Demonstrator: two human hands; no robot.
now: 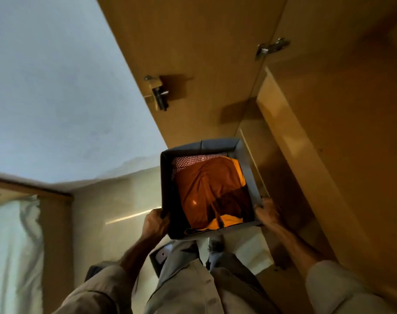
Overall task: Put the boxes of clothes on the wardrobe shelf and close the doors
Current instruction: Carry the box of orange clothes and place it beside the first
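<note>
I hold a grey fabric box in front of me, just off the wooden wardrobe. Inside lie folded clothes: a rust-orange garment on top, a yellow one beneath, a red checked shirt at the far end. My left hand grips the box's near left corner. My right hand grips its near right corner. The open wardrobe door stands ahead on the left with a lock fitting on its edge. The wardrobe's side panels and shelves run along the right.
A metal hinge sits at the top where the door meets the carcass. A white wall fills the left. A second grey box lies on the floor by my legs. A curtain hangs at lower left.
</note>
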